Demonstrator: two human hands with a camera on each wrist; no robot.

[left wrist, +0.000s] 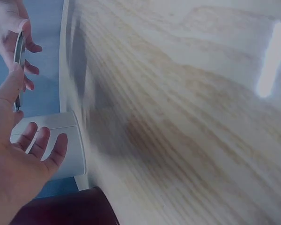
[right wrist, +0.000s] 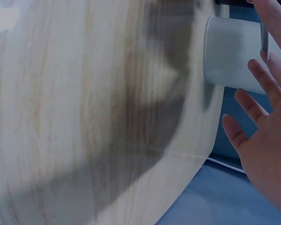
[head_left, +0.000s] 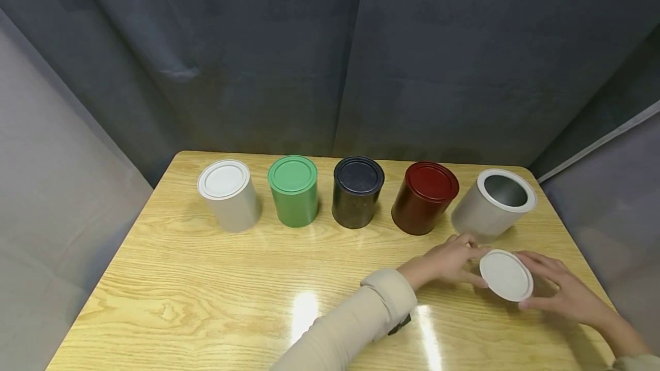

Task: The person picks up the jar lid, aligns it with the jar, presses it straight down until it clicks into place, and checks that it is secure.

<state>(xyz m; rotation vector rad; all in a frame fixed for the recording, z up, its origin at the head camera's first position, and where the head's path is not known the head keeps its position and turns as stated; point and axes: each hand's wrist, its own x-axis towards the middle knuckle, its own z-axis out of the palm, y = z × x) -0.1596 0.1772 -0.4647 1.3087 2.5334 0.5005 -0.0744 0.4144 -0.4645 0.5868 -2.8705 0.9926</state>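
A round white lid [head_left: 507, 275] is held between the two hands, tilted above the right part of the table. My left hand [head_left: 452, 261] pinches its left edge between thumb and index finger, the other fingers loosely bent. On the opposite edge, my right hand [head_left: 563, 292] grips it with thumb and fingertips. The left wrist view shows the lid [left wrist: 19, 70] edge-on, with the right hand [left wrist: 9, 26] beyond it. Just behind the hands stands a white can [head_left: 476, 213] with its top uncovered and a grey interior.
Along the back of the wooden table [head_left: 206, 302] stand more lidded cans: dark red [head_left: 420, 210], black [head_left: 354, 205], green [head_left: 294, 205] and white [head_left: 234, 208]. A dark curtain [head_left: 258, 73] hangs behind, and pale grey panels flank both sides.
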